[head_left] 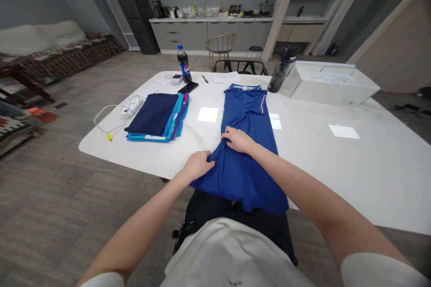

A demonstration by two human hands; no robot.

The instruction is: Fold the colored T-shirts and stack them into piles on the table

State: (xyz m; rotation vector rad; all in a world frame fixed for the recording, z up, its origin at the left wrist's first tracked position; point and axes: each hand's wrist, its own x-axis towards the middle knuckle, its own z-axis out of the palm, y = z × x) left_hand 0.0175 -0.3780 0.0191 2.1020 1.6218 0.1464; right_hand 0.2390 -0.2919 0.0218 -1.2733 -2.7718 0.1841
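Observation:
A blue short-sleeved shirt (259, 139) with red-and-white sleeve trim lies on the white table, its collar at the far end and its hem hanging over the near edge. Its left side is partly turned inward, with creases across the middle. My left hand (198, 164) pinches the shirt's left edge near the hem. Farther up the same edge, my right hand (238, 139) is closed on the fabric. To the left sits a stack of folded clothes (153, 116), dark navy on top with bright blue and purple layers beneath.
On the white table (336, 161) stand a cola bottle (184, 65), a dark water bottle (282, 71) and a white box (332, 84). A phone (188, 87), a pen (205, 79), papers (226, 77) and a power strip with a cable (131, 106) lie there too.

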